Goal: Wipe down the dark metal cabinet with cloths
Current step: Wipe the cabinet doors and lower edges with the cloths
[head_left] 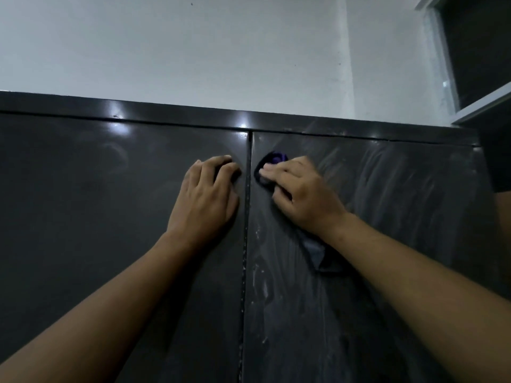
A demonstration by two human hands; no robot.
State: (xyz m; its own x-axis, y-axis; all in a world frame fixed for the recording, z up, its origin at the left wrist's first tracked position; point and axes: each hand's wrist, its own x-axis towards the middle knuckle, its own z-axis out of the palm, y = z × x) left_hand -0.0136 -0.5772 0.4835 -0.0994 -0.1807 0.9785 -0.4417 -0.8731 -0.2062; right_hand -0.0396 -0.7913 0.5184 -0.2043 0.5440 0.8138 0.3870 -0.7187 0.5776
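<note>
Forearm (414, 275), right hand (300, 194), cloth (316, 251) on cabinet (83, 217)

One cabinet (166, 113), two doors (83, 217) (401, 203), two hands (206, 194) (302, 196), one purple cloth (278, 157)

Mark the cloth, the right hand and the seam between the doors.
cloth (277, 157), head view, purple bunch above the fingers.
right hand (302, 196), head view, back of the hand.
door seam (245, 244), head view, middle of the gap.

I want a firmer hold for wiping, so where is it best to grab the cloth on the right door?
Probably the loose tail of the cloth that hangs below the right hand. It hangs loose against the right door, while the rest is held under the palm, so come from below with the left hand and pinch that hanging fold.
</note>
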